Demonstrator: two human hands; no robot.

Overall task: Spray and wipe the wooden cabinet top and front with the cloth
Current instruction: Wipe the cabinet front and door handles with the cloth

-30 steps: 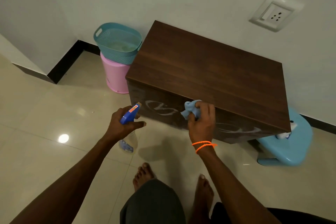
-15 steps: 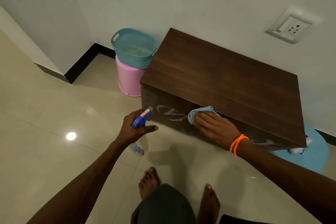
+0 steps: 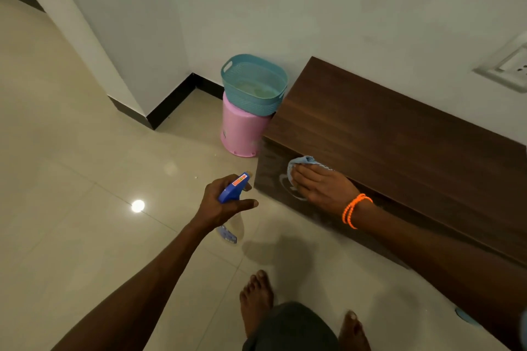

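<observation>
A dark wooden cabinet (image 3: 385, 134) stands against the white wall at the right. My right hand (image 3: 322, 186) presses a light blue cloth (image 3: 302, 162) flat against the cabinet's front, near its left end, just under the top edge. White spray streaks (image 3: 285, 188) show on the front beside the cloth. My left hand (image 3: 219, 205) holds a spray bottle (image 3: 232, 208) with a blue trigger head and a clear body, out over the floor left of the cabinet, nozzle toward the cabinet.
A teal basket (image 3: 253, 84) sits on a pink stool (image 3: 242, 131) by the cabinet's left end. A wall socket (image 3: 510, 65) is above the cabinet. A wall corner with black skirting (image 3: 171, 102) juts out at left. My bare feet (image 3: 256, 299) stand on the glossy tile floor.
My right hand has slid the cloth leftward along the cabinet front to its left end and now lies flat. The view has swung left; the blue stool has left the frame.
</observation>
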